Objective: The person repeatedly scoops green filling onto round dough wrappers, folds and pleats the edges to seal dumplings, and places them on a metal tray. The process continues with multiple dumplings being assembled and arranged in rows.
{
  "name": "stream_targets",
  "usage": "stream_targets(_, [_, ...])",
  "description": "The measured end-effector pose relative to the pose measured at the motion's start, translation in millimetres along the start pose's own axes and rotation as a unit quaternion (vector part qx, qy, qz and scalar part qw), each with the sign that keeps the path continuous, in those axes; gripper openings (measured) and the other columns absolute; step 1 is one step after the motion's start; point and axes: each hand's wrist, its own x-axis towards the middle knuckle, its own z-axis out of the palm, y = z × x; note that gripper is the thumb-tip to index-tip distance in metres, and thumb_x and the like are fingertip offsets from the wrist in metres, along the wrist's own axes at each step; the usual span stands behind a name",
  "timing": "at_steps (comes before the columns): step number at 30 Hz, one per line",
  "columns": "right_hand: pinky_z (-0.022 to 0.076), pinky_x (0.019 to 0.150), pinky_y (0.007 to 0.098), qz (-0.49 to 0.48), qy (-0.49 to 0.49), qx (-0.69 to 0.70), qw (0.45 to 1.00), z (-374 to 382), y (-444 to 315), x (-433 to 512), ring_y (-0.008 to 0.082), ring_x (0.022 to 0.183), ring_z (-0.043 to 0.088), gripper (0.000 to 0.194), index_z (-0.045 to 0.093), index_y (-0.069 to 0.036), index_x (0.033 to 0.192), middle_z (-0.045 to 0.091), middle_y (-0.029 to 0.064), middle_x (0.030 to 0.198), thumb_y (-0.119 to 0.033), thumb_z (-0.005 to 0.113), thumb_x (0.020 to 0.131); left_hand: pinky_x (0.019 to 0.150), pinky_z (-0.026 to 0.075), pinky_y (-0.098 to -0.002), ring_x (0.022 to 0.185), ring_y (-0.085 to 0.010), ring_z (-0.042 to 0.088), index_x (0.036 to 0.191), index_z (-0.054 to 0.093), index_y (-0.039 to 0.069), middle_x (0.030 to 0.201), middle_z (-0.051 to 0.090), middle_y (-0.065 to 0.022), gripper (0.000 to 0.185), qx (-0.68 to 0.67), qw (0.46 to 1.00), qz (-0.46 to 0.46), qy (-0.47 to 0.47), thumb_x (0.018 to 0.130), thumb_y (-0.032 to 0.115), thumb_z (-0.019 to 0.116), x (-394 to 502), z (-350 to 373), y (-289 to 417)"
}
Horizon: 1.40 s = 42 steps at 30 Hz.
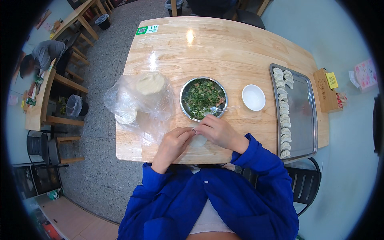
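My left hand (173, 144) and my right hand (218, 132) meet over the table's near side, fingertips pinched on a thin white dough wrapper (198, 141). Its pale round part shows below my fingers; whether that rests on the wood is hard to tell. Just beyond them is a steel bowl (181, 103) of chopped green filling with bits of meat (202, 96). A clear utensil handle (229, 109) leans out over its right rim. To the left, a clear plastic bag (156, 120) covers stacks of round wrappers (151, 83). A small white bowl (253, 97) stands to the right.
A metal tray (301, 120) at the right holds a long row of folded dumplings (284, 111) and a short second one. Past it, by the wall, stands a wooden box (325, 93) with wrapped sticks. A person (48, 54) leans over another table at far left.
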Motion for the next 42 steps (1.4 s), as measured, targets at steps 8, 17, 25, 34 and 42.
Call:
stream_targets(8, [0.0505, 0.068, 0.0294, -0.054, -0.004, -0.049, 0.997, 6, 2, 3, 0.0201, 0.083, 0.055, 0.02, 0.064, -0.004, 0.092, 0.057, 0.0041, 0.085, -0.008, 0.064, 0.072, 0.07, 0.057, -0.0326, 0.082, -0.0258, 0.071, 0.08, 0.06, -0.001, 0.096, 0.071, -0.0155, 0.017, -0.128, 0.98, -0.152, 0.019, 0.076, -0.001, 0.076, -6, 1, 6])
stream_targets(17, [0.0508, 0.07, 0.0369, 0.131, 0.047, 0.006, 0.99, 13, -23, -4, 0.0269, 0.084, 0.058, 0.012, 0.06, -0.001, 0.09, 0.06, 0.012, 0.088, -0.008, 0.062, 0.081, 0.066, 0.057, -0.0337, 0.084, -0.0274, 0.072, 0.075, 0.052, 0.001, 0.091, 0.071, -0.0189, 0.022, -0.035, 0.986, -0.13, 0.098, 0.077, -0.004, 0.073, -7, 19, 13])
stream_targets(25, [0.0503, 0.067, 0.0442, 0.269, -0.072, -0.092, 0.956, 17, -43, -24, 0.0317, 0.077, 0.06, 0.024, 0.057, -0.004, 0.08, 0.061, 0.0133, 0.077, -0.024, 0.06, 0.092, 0.064, 0.057, -0.0351, 0.08, -0.0304, 0.072, 0.074, 0.053, 0.0, 0.083, 0.071, -0.0194, 0.018, 0.0, 0.981, -0.163, 0.102, 0.081, -0.003, 0.07, -13, 22, 13])
stream_targets(34, [0.0484, 0.071, 0.0388, 0.201, 0.028, -0.089, 0.975, 9, -38, -12, 0.0291, 0.083, 0.059, 0.025, 0.059, -0.005, 0.094, 0.059, 0.0131, 0.089, -0.026, 0.068, 0.085, 0.072, 0.054, -0.0396, 0.087, -0.0353, 0.067, 0.112, 0.061, 0.0, 0.102, 0.067, -0.0202, 0.023, 0.029, 0.976, -0.197, 0.09, 0.089, 0.004, 0.062, -16, 12, 16])
stream_targets(42, [0.0483, 0.077, 0.0426, 0.184, 0.023, -0.072, 0.98, 1, -36, -22, 0.0314, 0.088, 0.058, 0.036, 0.059, -0.004, 0.101, 0.059, 0.0136, 0.095, -0.017, 0.074, 0.071, 0.077, 0.048, -0.0412, 0.09, -0.033, 0.055, 0.112, 0.063, 0.004, 0.099, 0.058, -0.0145, 0.026, 0.145, 0.975, -0.169, 0.008, 0.088, 0.014, 0.065, -12, 14, 19])
